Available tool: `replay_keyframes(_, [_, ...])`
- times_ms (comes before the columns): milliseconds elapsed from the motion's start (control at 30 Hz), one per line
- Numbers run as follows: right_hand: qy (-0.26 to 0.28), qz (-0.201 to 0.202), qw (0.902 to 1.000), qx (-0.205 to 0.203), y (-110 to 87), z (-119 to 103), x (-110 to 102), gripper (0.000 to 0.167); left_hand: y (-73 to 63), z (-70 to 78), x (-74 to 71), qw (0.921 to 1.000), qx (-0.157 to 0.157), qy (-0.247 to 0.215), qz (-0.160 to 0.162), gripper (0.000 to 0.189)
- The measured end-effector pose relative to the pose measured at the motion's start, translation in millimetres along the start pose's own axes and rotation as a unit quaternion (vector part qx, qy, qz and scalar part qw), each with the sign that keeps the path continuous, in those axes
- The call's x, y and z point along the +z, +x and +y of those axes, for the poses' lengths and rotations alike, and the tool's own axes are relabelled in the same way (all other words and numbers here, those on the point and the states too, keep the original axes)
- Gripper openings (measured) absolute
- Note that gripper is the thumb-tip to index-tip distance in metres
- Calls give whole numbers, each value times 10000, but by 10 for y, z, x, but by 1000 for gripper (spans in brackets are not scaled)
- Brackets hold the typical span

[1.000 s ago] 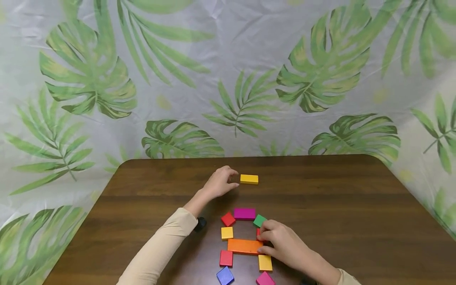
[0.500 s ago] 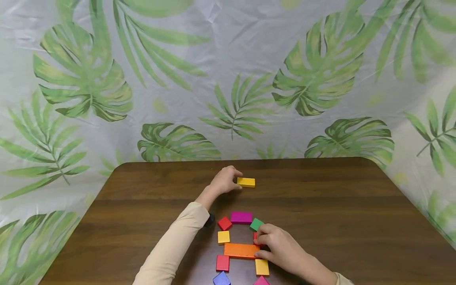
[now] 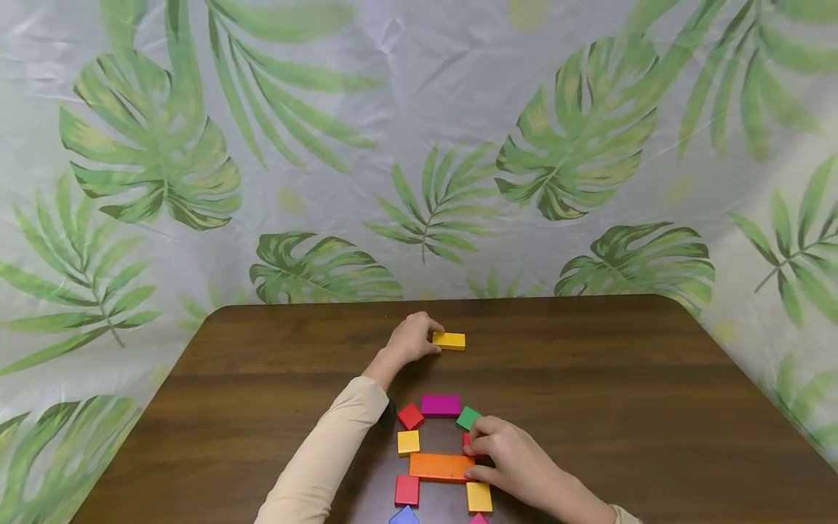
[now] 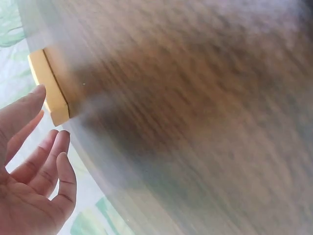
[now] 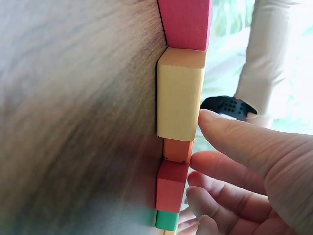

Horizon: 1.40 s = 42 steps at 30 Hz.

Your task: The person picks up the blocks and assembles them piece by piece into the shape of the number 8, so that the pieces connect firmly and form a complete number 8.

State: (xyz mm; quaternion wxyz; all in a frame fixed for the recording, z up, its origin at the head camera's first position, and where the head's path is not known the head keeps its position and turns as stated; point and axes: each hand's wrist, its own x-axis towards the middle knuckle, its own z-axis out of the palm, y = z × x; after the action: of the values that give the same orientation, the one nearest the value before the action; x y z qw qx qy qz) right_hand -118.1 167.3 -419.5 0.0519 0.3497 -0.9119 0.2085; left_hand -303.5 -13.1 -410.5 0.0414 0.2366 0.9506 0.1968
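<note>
At the far part of the table, my left hand (image 3: 407,342) has thumb and forefinger around the left end of a yellow block (image 3: 452,341). The left wrist view shows the thumb (image 4: 38,93) against that block's side. My right hand (image 3: 513,462) rests at the right side of a block figure, fingertips at a red block (image 3: 466,441) and thumb at the right end of an orange block (image 3: 439,467). Its fingers are loosely bent. In the right wrist view, the thumb tip overlaps the edge of a nearer yellow block (image 5: 180,100).
The figure also has a purple block (image 3: 441,405), a green block (image 3: 468,418), a red block (image 3: 410,416), a yellow block (image 3: 408,442), a lower red block (image 3: 406,490) and a blue block (image 3: 404,517). Leaf-printed cloth (image 3: 432,145) hangs behind the brown table (image 3: 589,378).
My left hand has moved right to the yellow block, its thumb and forefinger now around the block's end. My right hand stays at the figure. The head view has shifted slightly.
</note>
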Motion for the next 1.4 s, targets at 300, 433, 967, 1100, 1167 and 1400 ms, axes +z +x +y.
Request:
replay_keyframes(300, [-117,277,9993,-211,13,-15,-2,17,-17,-54,-80,9998,18,162,-94,30])
replay_keyframes(433, [-150,324,9992,-163,7,-3,-35,17,-55,-104,-161,9998,-62,148,-118,30])
replay_keyframes(967, [-96,105,9999,67,48,-7,-27,17,-598,-591,-428,9993,-235,83,-296,26])
replay_keyframes(1100, [-132,210,9997,-21,42,-6,-8,17,-806,-682,-480,9993,-202,142,-263,24])
replay_keyframes(1167, [-142,258,9995,-80,40,-6,-3,16,-911,-710,-491,9995,-182,146,-199,24])
replay_keyframes(1400, [-25,45,9999,93,18,-25,17,16,-1311,-743,-455,9996,-185,223,-73,23])
